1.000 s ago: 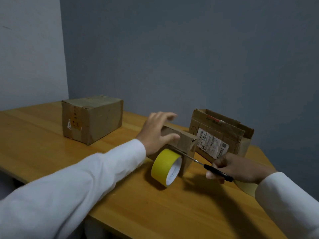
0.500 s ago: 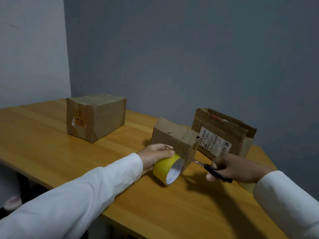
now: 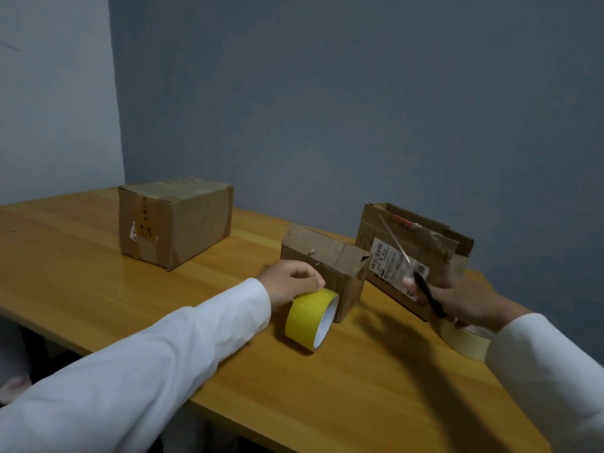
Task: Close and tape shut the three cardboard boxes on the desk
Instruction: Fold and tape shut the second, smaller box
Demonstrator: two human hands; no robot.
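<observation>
desk (image 3: 98,256): wooden top, carrying all three boxes plus two tape rolls.
big box (image 3: 175,222): sitting far left, well apart from the hands – flaps are lying flat, looking taped already.
labelled box (image 3: 411,253): standing at the right rear with its top flaps sticking up open – not yet closed, my read.
small box (image 3: 325,266): sitting in the middle, just beside the labelled box; top is lying closed, tape seemingly running over the near edge, though hard to confirm.
yellow tape roll (image 3: 309,318): standing on edge, touching the small box's near face.
pale tape roll (image 3: 464,338): lying flat under the right wrist, partly hidden.
left hand (image 3: 291,282): fingers are curling over the top of the yellow tape roll, gripping it against the small box.
right hand (image 3: 457,302): clamping the black handles of the scissors (image 3: 408,259), blades pointing up and away, blurred.
step in hand: probably parting the roll from the small box after a cut – I'm judging, the strip itself isn't visible.
doing it well: keeping the roll steady, pressing the cut end flat down the box side, and keeping the blades pointing away from the left fingers.
next: likely folding the labelled box's flaps down.
</observation>
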